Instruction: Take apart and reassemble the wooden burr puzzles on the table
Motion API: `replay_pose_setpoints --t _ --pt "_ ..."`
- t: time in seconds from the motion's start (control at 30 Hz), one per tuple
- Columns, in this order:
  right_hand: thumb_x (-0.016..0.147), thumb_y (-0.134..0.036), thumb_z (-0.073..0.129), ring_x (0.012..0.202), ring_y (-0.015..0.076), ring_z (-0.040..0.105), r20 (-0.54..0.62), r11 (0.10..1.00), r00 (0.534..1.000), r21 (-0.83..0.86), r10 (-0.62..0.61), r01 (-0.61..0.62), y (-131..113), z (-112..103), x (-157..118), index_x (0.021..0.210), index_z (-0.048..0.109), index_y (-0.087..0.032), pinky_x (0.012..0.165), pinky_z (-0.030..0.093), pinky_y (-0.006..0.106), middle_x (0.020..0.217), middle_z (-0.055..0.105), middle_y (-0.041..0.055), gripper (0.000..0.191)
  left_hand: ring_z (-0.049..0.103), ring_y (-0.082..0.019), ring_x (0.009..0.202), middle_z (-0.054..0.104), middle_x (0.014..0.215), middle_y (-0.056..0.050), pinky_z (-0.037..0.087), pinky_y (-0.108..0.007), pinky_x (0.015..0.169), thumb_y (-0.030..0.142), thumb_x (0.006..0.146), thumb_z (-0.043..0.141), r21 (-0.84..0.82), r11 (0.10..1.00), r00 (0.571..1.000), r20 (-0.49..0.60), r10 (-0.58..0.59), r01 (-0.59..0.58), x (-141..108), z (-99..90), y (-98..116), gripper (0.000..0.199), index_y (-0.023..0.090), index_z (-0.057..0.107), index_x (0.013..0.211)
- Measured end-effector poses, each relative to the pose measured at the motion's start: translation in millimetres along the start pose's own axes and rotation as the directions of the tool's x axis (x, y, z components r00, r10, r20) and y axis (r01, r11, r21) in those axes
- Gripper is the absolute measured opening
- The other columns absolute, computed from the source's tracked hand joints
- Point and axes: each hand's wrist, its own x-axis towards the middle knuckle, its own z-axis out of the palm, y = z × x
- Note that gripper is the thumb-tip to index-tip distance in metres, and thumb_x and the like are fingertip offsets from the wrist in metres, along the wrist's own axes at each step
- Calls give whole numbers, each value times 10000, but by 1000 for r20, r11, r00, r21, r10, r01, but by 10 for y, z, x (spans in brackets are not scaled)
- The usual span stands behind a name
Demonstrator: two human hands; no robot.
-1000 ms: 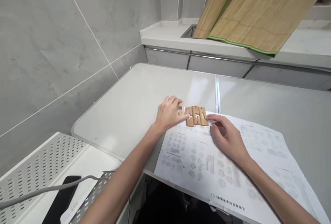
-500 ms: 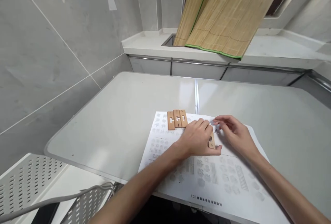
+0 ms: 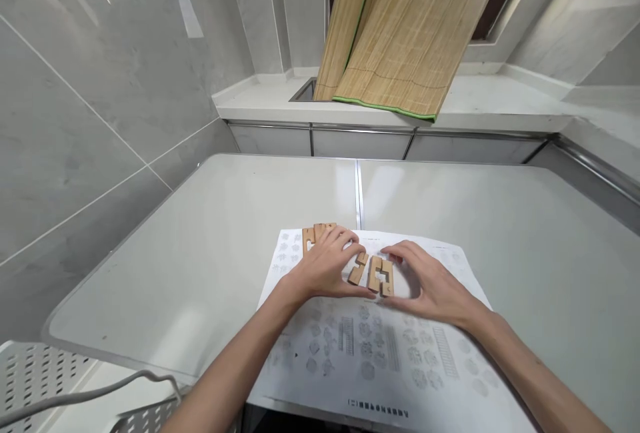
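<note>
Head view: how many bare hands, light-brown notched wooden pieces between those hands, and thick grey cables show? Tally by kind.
Bare hands: 2 (left hand, right hand)
Light-brown notched wooden pieces between them: 3
Thick grey cable: 1
Total: 6

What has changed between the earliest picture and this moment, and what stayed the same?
The left hand has carried wooden pieces rightward past the wooden trio; the right hand has left the trio's edge. The pieces now show between both hands, grip unclear. The trio stays near the paper's far left corner, partly hidden by the left hand.
</note>
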Motion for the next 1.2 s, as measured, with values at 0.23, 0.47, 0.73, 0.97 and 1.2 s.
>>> replay_pose_setpoints --t 0.23,0.47,0.73,0.97,1.2 --pt "852 -390 779 1082 307 621 23 1000 1000 0 6 -6 0 72 27 1274 528 -303 862 553 452 1245 609 92 498 563 -285 1030 621 1137 -104 418 -427 944 736 749 765 6 997 997 2 -75 75 -92 -109 -148 687 200 626 1154" --pt "833 -427 803 1000 269 643 -35 965 983 196 182 -172 -15 55 36 1181 542 -295 840 549 411 1169 653 52 455 550 -305 1117 630 1182 -99 393 -449 1002 724 700 814 3 991 991 17 -132 132 -190 -286 -280 737 215 637 1203" --pt "815 -424 832 1066 270 656 -79 809 943 540 325 -233 86 69 23 1217 570 -304 968 536 443 1152 684 54 494 568 -300 1096 665 1139 -88 416 -438 978 662 683 863 -43 990 990 -32 -135 133 -168 -339 -230 698 218 660 1182" --pt "737 -356 924 1111 264 678 79 543 960 811 269 -219 18 11 64 1344 613 -326 921 600 403 1532 515 92 683 667 -201 799 677 870 4 512 -318 748 573 748 854 -416 859 952 60 -302 298 -96 -144 78 762 249 559 1372" --pt "758 -321 920 1046 255 669 180 480 956 834 232 -274 93 67 23 1428 562 -326 899 581 405 1112 720 62 760 684 -219 981 713 1185 -76 529 -342 860 380 1055 473 -483 823 932 -37 -359 298 -34 20 157 431 247 524 1462"
